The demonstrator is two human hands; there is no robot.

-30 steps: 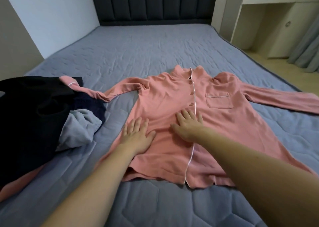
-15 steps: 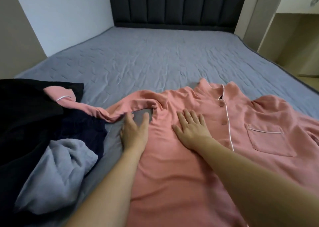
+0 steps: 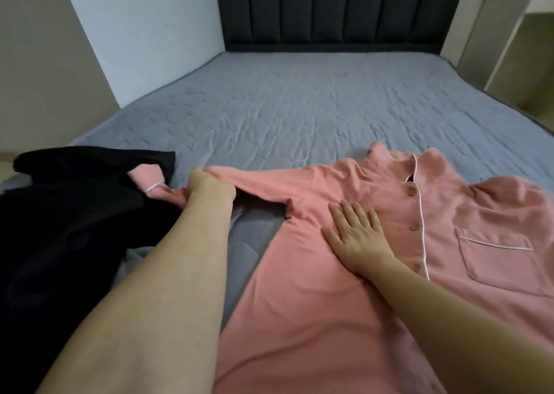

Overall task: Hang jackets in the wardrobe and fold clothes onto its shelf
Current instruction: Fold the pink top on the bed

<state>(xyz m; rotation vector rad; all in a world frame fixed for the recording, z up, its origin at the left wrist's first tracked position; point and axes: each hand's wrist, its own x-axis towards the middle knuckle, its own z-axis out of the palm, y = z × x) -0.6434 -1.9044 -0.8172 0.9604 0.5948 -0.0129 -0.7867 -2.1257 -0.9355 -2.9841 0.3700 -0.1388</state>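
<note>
**Pink pyjama shirt spread on the bed, one sleeve gripped, chest pinned flat**

Nearest the camera, two bare forearms reach forward over the bed, whose grey quilted cover shows in a strip between them. The pink shirt lies front-up on that cover, its hem running off the bottom edge of the view, its white-piped button placket and chest pocket toward the right.

The right hand lies flat on the shirt's chest just left of the placket, fingers straight and slightly spread, palm pressing the cloth down. It holds nothing.

Further out and to the left, the left hand is curled round the shirt's sleeve, which stretches from the shoulder across to it. The fingers are hidden behind the back of the hand, so how they close on the cloth cannot be seen. Beyond the hand, the sleeve's cuff, edged in white piping, rests on a dark garment.

That dark heap fills the left side of the bed, touching the left forearm and lying under the sleeve end. A bit of grey fabric shows beneath the forearm at its edge.

Past the shirt's collar the bed cover is wrinkled and bare up to the dark padded headboard. A pale wall stands to the left, and light-coloured furniture at the right edge.
</note>
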